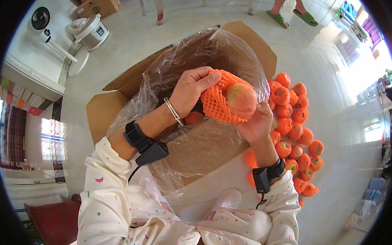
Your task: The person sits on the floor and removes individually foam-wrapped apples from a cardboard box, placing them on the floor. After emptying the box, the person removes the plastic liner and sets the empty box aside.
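Note:
Above an open cardboard box (pixel 98 113), both my hands hold an orange foam fruit net (pixel 215 102) that partly covers a red-and-yellow apple (pixel 242 99). My left hand (pixel 191 89) pinches the net's upper left edge between thumb and fingers. At the lower right, my right hand (pixel 256 122) grips the net's edge beside the apple, with its thumb near the fruit. A clear plastic liner (pixel 165 67) lines the box and spills over its near side. Under my left wrist, another orange-netted fruit (pixel 194 117) shows inside; the rest of the box's contents are hidden.
Many net-wrapped apples (pixel 295 131) lie on the tiled floor right of the box. A rice cooker (pixel 94 32) and a white fan (pixel 66 52) stand at the upper left. A person's feet in green slippers (pixel 278 19) are at the top right. A red seat (pixel 52 221) is at lower left.

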`<state>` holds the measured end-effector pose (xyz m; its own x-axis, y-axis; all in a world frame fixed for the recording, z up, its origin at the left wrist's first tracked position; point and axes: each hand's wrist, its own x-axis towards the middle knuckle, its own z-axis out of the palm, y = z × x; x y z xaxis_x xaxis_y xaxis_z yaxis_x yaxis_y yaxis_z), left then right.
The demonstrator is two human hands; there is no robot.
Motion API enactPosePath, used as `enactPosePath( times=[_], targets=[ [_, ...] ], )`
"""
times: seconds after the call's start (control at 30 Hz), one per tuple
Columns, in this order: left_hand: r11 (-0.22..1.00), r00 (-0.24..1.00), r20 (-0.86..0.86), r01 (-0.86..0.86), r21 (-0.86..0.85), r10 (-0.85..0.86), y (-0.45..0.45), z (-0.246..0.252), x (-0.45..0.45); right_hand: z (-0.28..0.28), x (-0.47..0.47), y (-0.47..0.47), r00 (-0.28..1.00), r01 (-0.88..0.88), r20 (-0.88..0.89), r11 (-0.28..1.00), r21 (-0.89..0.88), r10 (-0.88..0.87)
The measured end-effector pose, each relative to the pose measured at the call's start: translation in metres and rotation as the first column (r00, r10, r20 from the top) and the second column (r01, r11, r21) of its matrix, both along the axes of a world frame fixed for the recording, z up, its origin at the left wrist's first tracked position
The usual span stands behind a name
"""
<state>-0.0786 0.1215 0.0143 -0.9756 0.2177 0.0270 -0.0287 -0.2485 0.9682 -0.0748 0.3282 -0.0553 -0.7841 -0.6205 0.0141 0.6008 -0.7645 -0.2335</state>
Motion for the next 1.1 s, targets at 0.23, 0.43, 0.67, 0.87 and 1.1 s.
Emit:
enactPosePath(
  times=[0.23, 0.43, 0.67, 0.87, 1.1],
  targets=[
    [0.938, 0.898, -0.337, 0.185, -0.294, -0.283, 0.016, 0.012, -0.01, 0.026, 0.016, 0.006, 0.937, 0.333, -0.278, 0.784, 0.523, -0.212],
    [0.42, 0.987, -0.108, -0.049, -0.906, -0.117, -0.041, -0.083, -0.125, 0.029, 0.081, 0.101, 0.863, 0.49, -0.357, 0.76, 0.426, -0.356],
    [-0.215, 0.996, -0.004, -0.024, -0.976, -0.089, -0.066, -0.255, -0.1, -0.094, 0.195, 0.136, 0.966, 0.211, -0.178, -0.179, 0.961, 0.187],
    [-0.318, 0.978, -0.129, -0.176, -0.932, -0.164, -0.073, -0.262, -0.107, -0.154, 0.203, 0.11, 0.667, 0.659, -0.332, -0.321, 0.68, 0.667],
    [-0.358, 0.998, -0.042, -0.055, -0.932, -0.044, -0.075, -0.263, -0.094, -0.185, 0.193, 0.1, 0.677, 0.661, -0.094, -0.547, 0.513, 0.73]
  ],
)
